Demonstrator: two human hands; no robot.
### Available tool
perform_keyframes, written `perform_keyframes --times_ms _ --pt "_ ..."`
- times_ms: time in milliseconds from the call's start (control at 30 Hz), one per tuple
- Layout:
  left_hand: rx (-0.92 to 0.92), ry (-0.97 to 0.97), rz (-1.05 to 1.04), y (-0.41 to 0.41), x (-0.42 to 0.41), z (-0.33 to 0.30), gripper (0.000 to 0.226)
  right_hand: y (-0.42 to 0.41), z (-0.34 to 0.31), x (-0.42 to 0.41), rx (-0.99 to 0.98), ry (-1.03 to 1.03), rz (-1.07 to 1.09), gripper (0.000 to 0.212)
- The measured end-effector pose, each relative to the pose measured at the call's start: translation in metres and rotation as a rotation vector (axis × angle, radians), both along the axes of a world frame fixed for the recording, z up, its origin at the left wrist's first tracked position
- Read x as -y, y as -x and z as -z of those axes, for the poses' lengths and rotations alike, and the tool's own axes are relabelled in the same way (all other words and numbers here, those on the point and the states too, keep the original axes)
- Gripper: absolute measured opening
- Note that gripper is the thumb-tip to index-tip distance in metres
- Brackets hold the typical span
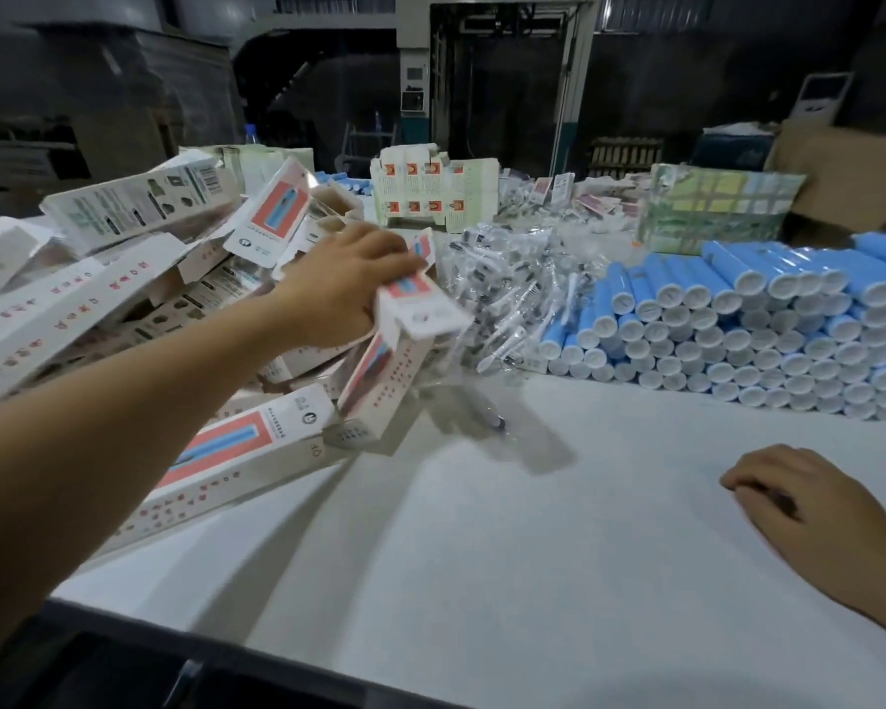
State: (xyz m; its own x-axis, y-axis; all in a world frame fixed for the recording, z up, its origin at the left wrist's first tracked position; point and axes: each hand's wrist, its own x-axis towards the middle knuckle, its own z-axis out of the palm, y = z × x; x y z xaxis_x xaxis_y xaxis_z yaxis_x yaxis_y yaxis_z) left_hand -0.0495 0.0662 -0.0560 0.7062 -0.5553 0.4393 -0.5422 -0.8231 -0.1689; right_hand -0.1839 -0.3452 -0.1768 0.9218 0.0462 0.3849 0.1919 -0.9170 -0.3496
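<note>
My left hand point(341, 286) reaches out over the table and grips a long white carton point(418, 312) with a red and blue print, held above a heap of similar cartons point(124, 278). My right hand point(799, 496) rests on the white table point(507, 529) at the lower right, its fingers curled downward and nothing visible in them. A small clear plastic packet point(487, 422) lies on the table just below the held carton. Clear bags of toothbrush heads point(512, 294) are piled in the middle.
Several blue tubes with white caps point(768, 324) are stacked in rows at the right. Flat printed cartons point(430, 191) and a green wrapped bundle point(717, 209) stand at the back. The near table edge point(257, 657) runs along the bottom left.
</note>
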Motion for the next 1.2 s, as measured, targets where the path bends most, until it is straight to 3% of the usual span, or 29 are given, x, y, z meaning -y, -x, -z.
perform_keyframes --times_ms 100,200,300,367,400,567,733,867,967,1200 --pt "-0.162 0.418 0.042 0.026 0.035 -0.026 0.03 0.0 -0.002 0.0 -0.014 -0.004 -0.002 0.029" --pt "-0.407 0.665 0.165 0.057 0.079 -0.039 0.043 0.0 -0.003 0.0 -0.043 0.006 0.007 0.018" --pt "-0.642 0.668 0.358 0.078 0.124 -0.026 0.038 -0.001 -0.004 0.003 -0.06 0.024 0.012 0.015" --pt "-0.724 0.553 0.373 0.083 0.153 -0.003 0.026 -0.001 -0.006 0.004 -0.059 -0.004 0.004 0.014" --pt "-0.736 0.477 0.333 0.083 0.165 0.011 0.033 0.0 -0.006 0.004 -0.06 -0.029 0.003 0.014" --pt "-0.605 0.027 0.121 0.087 0.203 0.068 0.073 -0.004 -0.007 0.01 -0.108 -0.077 0.009 0.019" --pt "-0.361 -0.032 0.104 0.089 0.208 0.08 0.063 -0.007 -0.003 0.014 -0.09 -0.34 0.067 0.029" --pt "-0.247 -0.082 0.109 0.09 0.207 0.089 0.065 -0.013 -0.003 0.021 -0.069 -0.631 0.124 0.041" --pt "-0.2 -0.072 0.166 0.093 0.206 0.096 0.062 -0.021 -0.02 0.031 -0.015 -0.726 0.197 0.038" --pt "-0.162 -0.057 0.223 0.096 0.214 0.106 0.061 -0.088 -0.126 0.076 0.409 -0.277 0.363 0.023"
